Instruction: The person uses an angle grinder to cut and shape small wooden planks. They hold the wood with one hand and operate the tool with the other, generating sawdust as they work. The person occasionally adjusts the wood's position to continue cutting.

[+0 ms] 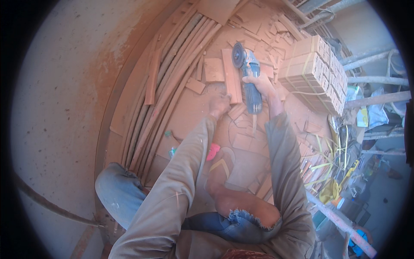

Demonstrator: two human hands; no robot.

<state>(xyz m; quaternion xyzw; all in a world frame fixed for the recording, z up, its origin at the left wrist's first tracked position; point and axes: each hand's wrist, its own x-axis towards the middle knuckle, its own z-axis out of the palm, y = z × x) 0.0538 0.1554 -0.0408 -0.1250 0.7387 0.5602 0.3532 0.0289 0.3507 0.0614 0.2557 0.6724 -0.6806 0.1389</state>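
Observation:
My right hand (261, 84) is wrapped round the body of a blue angle grinder (251, 93). Its dark cutting disc (237, 55) points away from me and sits above the upper part of a long, narrow reddish tile strip (232, 80). I cannot tell whether the disc touches the strip or is spinning. At the strip's near end my left hand (219, 105) is closed, with curled fingers against its left edge. A squarer tile (214, 70) lies just left of the strip, and a smaller cut piece (195, 86) is beyond that.
Long poles (166, 82) curve along the wall at left. A strapped stack of tiles (308, 71) stands at right, near metal scaffold pipes (377, 100). Broken offcuts (254, 30) litter the dusty floor. A pink object (213, 152) lies by my sandalled foot (221, 169).

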